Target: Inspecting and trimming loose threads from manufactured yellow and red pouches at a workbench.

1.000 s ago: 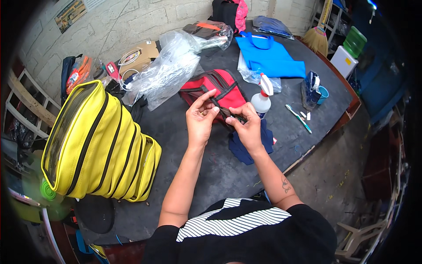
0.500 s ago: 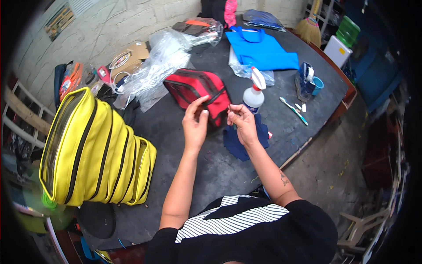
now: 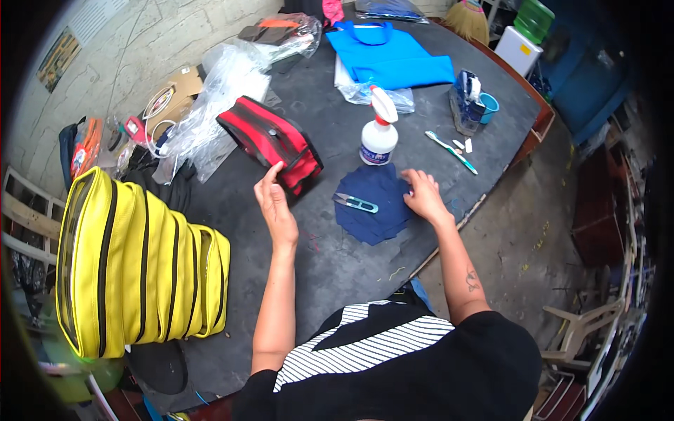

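Observation:
A red bag with black trim and a zipper stands on the dark table, its lower end beside my left hand. That hand is open, its fingers stretched up along the bag's near edge; fingertip contact is hard to make out. My right hand hovers or rests at the right edge of a navy cloth, fingers apart and loosely bent, with nothing visible in them. On the cloth lies a pair of thread snips with a teal handle. Behind it stands a white spray bottle with a red collar.
Nested yellow zippered cases fill the left side. Clear plastic wrap lies at the back left. A blue tote bag lies at the back. Right of the bottle are a toothbrush, chalk-like white pieces and a blue cup.
My right hand has left the bag and moved right and nearer to me, its pinch loosened. The snips on the cloth now show. My left hand has come away slightly; the view has shifted.

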Motion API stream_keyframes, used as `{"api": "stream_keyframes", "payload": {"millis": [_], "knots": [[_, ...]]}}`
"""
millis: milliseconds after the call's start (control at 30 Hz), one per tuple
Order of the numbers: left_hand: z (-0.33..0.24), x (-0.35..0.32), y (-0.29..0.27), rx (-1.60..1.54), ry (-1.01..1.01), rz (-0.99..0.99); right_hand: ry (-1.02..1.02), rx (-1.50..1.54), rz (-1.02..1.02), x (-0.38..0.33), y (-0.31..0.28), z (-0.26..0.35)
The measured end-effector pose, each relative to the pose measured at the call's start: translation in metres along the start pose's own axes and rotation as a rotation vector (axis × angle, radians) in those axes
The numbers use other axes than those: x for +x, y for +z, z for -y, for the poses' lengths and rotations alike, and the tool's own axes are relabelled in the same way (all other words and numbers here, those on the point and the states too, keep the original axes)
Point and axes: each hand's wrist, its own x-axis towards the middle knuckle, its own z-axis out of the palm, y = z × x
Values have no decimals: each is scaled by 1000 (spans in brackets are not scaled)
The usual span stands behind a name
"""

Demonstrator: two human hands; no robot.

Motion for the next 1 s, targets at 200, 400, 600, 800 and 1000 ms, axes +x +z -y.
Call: {"api": "stream_keyframes", "payload": {"millis": [200,400,600,800,1000], "knots": [[10,-16,8,12,12,15,119,98,-13,-7,0,-19],[17,-29,9,-66,36,-36,126,582,-397,11,12,16],[20,-27,19,-211,-9,-153,-126,825,33,0,65,116],[24,-28,16,-183,18,-126,-171,603,60,13,90,175],[34,-31,26,-219,-11,-198,-138,585,8,18,97,186]]}}
